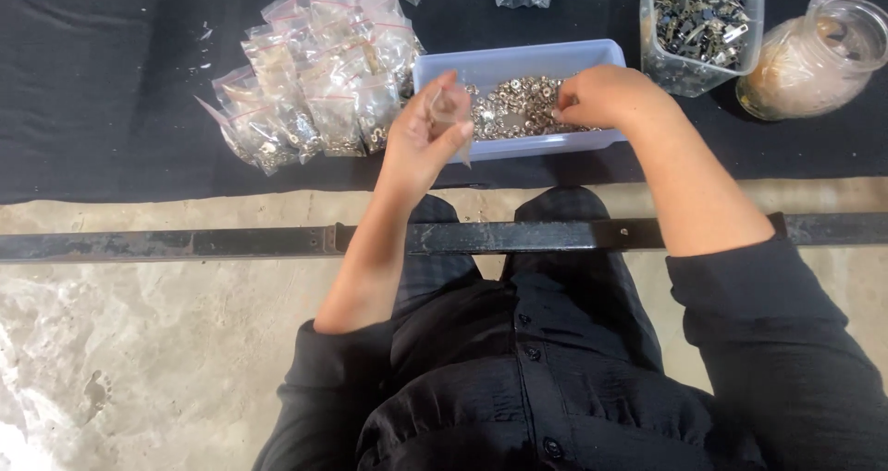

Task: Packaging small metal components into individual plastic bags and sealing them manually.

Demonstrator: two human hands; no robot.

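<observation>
Here, a small clear plastic bag (448, 110) is pinched upright in the fingers of the left hand (421, 142), held just in front of the near wall of a pale blue tray (518, 64) full of small metal rings (518, 105). The right hand (606, 96) reaches into that tray with fingers curled down among the rings; whether they grip any, I cannot tell. Left of the tray lies a heap of filled bags (314, 82) on the black cloth (92, 82), and to the right stand a clear tub of metal clips (700, 27) and a glass jar (814, 59).

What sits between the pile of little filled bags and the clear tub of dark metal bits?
In the head view, the pale blue tray of small shiny metal rings lies between the filled bags and the clear tub, with both hands, left and right, over it.
</observation>
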